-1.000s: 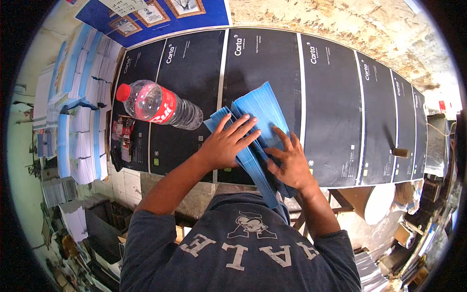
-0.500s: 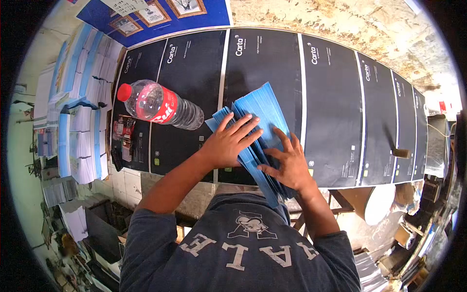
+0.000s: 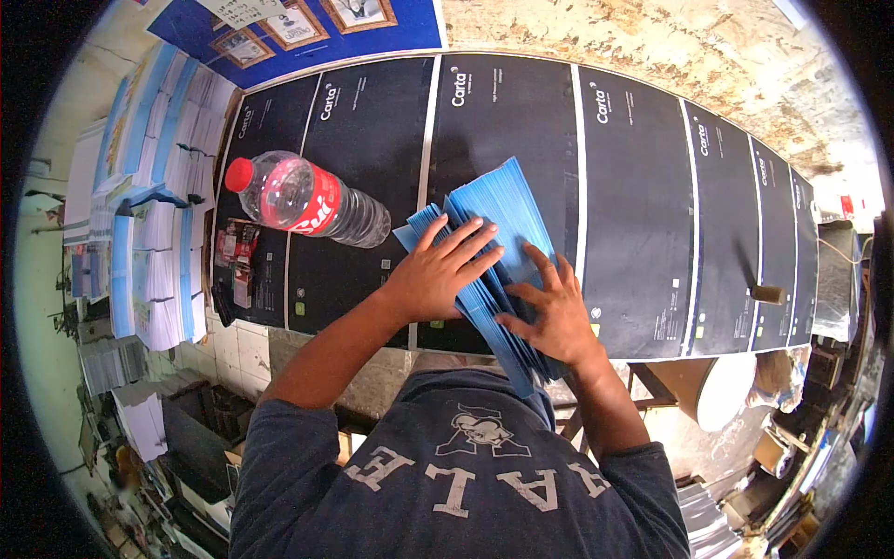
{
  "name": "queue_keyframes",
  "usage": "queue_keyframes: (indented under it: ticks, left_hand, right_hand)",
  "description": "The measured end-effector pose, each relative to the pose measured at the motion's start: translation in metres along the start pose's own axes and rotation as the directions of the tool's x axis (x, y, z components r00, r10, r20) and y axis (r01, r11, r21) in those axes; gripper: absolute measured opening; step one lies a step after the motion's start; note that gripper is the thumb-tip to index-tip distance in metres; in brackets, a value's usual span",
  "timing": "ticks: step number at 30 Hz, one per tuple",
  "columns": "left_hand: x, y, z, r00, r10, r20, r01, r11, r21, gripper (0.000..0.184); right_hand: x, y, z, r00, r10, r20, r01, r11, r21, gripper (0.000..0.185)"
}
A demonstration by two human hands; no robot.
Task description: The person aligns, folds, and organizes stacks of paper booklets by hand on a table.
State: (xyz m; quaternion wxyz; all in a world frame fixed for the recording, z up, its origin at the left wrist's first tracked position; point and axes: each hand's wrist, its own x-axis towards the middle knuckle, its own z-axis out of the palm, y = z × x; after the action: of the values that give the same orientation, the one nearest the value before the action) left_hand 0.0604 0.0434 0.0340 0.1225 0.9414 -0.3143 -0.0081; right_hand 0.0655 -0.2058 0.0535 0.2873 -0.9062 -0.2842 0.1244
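A stack of blue paper sheets [image 3: 507, 210] lies slanted across the table's near edge, its sheets fanned into overlapping layers with the lower end sticking out toward my body. My left hand [image 3: 442, 273] rests on the stack's left part, fingers stretched and spread over it. On the right side of the stack, my right hand [image 3: 557, 312] presses down with its fingers apart and slightly bent. Part of the sheets is hidden under both hands.
Left of the sheets lies a plastic bottle [image 3: 317, 200] with a red cap. Dark "Carta" panels [image 3: 633, 214] cover the table [image 3: 426, 140]. A small brown block-like object [image 3: 768, 294] is at the right. Tall paper stacks [image 3: 154, 242] stand at the left.
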Motion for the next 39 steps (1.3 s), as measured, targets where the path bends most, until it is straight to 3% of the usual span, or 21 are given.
queue_keyframes:
  ticks: [3,7,17,25,39]
  left_hand:
    - [-0.001,-0.001,0.002,0.999,0.016,-0.035,-0.015,1.000,0.015,0.084]
    - [-0.002,0.003,0.003,0.996,-0.032,-0.088,0.033,0.999,0.012,0.084]
    - [-0.005,0.000,-0.001,0.999,0.015,-0.032,-0.015,1.000,-0.006,0.086]
    - [-0.003,0.001,-0.005,1.000,0.011,0.003,-0.011,1.000,-0.021,0.086]
    - [-0.003,0.001,-0.003,1.000,-0.001,0.008,0.002,0.999,-0.033,0.089]
  right_hand:
    - [-0.002,0.011,0.013,0.993,-0.027,-0.116,0.038,0.995,0.092,0.037]
    - [-0.005,0.005,0.007,0.995,-0.101,-0.017,0.099,0.991,-0.090,0.034]
    - [-0.002,0.008,0.007,0.996,-0.070,-0.061,0.068,0.997,-0.031,0.033]
    - [-0.001,-0.006,0.005,0.997,-0.050,-0.064,0.045,0.996,-0.075,0.046]
    - [-0.002,-0.001,0.003,0.998,-0.052,-0.033,0.050,0.997,-0.060,0.043]
